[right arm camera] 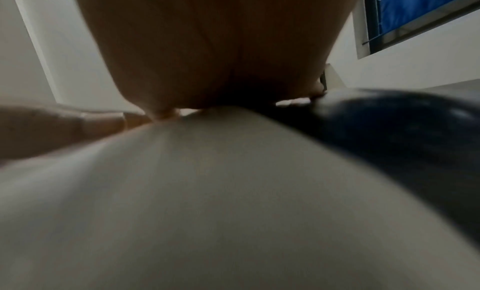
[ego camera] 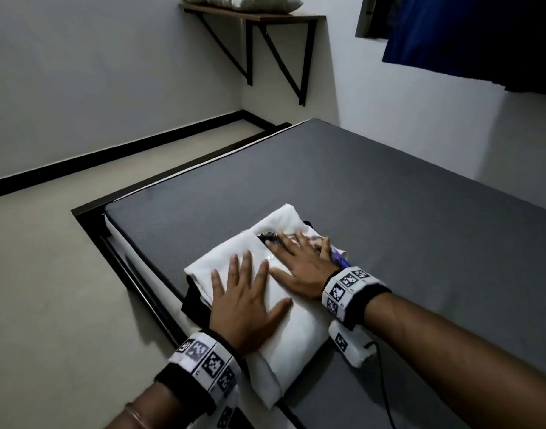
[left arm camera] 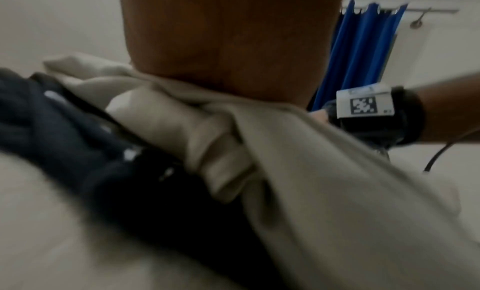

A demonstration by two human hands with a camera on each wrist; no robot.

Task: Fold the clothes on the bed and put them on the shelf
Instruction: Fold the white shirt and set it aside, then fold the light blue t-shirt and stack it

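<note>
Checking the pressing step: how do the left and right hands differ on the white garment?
The left hand lies on the garment's plain near part; the right hand lies farther along it, fingers reaching its printed patch. The left fingers point up the bed; the right ones angle leftward. Both lie flat with spread fingers.

A dark grey bed (ego camera: 374,187) on a black frame carries a folded stack near its front left corner: a black garment (ego camera: 195,300) at the bottom, touching the mattress, with a folded white garment (ego camera: 231,258) on top. Just right of the stack a small white tagged box (ego camera: 350,343) with a black cable lies on the bed. A wall shelf (ego camera: 259,17) on black brackets holds a pale cushion (ego camera: 244,0).
</note>
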